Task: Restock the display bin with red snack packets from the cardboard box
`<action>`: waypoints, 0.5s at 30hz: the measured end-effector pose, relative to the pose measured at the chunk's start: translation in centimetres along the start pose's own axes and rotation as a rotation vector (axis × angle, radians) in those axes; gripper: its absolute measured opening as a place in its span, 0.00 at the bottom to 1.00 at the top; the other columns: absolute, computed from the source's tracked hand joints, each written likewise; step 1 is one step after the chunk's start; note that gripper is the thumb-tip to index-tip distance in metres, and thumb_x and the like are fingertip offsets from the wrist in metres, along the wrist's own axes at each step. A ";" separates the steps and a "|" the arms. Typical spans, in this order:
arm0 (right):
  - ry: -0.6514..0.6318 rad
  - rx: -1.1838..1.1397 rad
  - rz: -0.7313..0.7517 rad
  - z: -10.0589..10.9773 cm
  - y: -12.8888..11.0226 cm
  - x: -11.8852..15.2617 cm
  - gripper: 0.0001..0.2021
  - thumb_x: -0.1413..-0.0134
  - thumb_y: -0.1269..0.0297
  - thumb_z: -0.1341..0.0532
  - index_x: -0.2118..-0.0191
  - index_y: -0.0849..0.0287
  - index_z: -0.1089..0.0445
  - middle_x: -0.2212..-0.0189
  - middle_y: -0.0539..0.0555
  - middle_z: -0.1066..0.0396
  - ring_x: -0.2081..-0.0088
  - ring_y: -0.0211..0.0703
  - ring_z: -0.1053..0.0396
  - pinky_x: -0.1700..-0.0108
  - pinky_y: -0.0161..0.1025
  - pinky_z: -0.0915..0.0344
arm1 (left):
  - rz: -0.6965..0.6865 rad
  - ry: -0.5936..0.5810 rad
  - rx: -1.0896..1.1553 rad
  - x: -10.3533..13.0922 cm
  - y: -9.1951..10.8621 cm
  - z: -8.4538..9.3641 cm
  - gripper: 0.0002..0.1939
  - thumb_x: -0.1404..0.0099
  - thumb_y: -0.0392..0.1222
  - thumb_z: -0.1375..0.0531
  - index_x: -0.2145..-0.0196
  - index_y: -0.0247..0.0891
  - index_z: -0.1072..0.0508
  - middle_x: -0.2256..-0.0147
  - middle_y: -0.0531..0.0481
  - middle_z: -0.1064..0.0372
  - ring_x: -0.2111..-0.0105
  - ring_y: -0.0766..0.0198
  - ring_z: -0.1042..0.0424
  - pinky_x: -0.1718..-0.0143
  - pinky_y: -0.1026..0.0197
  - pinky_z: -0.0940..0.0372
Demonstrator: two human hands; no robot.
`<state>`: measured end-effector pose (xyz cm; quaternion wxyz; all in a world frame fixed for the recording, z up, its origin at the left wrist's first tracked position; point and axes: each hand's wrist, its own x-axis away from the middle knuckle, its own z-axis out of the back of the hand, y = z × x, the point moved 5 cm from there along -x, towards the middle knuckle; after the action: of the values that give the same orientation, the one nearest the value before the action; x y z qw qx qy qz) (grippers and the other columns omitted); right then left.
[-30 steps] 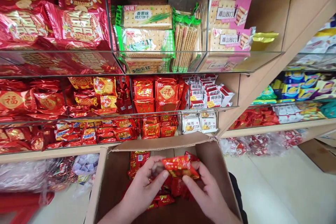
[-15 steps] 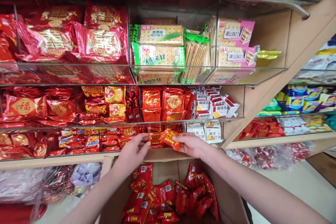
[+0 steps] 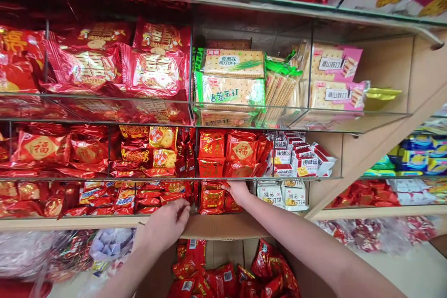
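My right hand (image 3: 239,193) reaches into a lowest-shelf compartment, its fingers closed on a small red snack packet (image 3: 226,186) that is mostly hidden behind them. Just below and left of those fingers stand red packets with gold print (image 3: 212,199). My left hand (image 3: 169,223) hovers in front of the shelf edge, fingers loosely curled with a gap to the thumb, and nothing shows in it. Beneath both hands, an open cardboard box (image 3: 220,226) holds several larger red packets (image 3: 223,279).
Above are clear-fronted compartments with green-edged cracker packs (image 3: 230,91) and red wrapped snacks (image 3: 159,72). White packets (image 3: 282,195) fill the compartment right of my right hand. A slanted wooden panel (image 3: 377,149) bounds the shelves on the right. Plastic bags of goods (image 3: 28,251) lie below left.
My right hand has moved the red packet into the lowest compartment. My left hand has come away from it, down and to the left. The view has shifted, so the shelves appear lower.
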<state>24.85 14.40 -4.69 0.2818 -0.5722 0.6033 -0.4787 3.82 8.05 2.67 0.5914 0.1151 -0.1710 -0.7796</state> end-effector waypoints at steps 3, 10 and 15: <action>0.057 0.085 0.043 0.4 0.5 -0.7 0.13 0.63 0.62 0.38 0.66 0.57 0.35 0.67 0.51 0.29 0.67 0.42 0.31 0.72 0.35 0.33 | 0.011 0.010 -0.030 0.2 0.1 0.2 0.13 0.38 0.47 0.55 0.66 0.43 0.33 0.67 0.51 0.29 0.67 0.62 0.30 0.68 0.63 0.43; 0.105 0.362 0.176 1.3 0.4 -0.7 0.16 0.63 0.57 0.39 0.65 0.59 0.33 0.67 0.54 0.29 0.65 0.44 0.32 0.61 0.41 0.35 | -0.005 0.004 -0.038 0.3 0.3 0.1 0.14 0.38 0.46 0.56 0.66 0.44 0.33 0.67 0.51 0.29 0.66 0.60 0.30 0.69 0.62 0.44; -0.070 0.807 0.354 0.7 -0.7 -0.4 0.21 0.66 0.55 0.35 0.61 0.57 0.32 0.59 0.54 0.30 0.52 0.50 0.39 0.47 0.44 0.48 | -0.016 0.011 -0.062 0.4 0.3 0.1 0.13 0.37 0.46 0.56 0.68 0.44 0.33 0.67 0.52 0.29 0.67 0.60 0.30 0.70 0.63 0.45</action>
<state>25.81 14.72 -4.44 0.5807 -0.3201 0.4467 -0.6006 3.93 7.59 2.86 0.5894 0.1022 -0.1424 -0.7886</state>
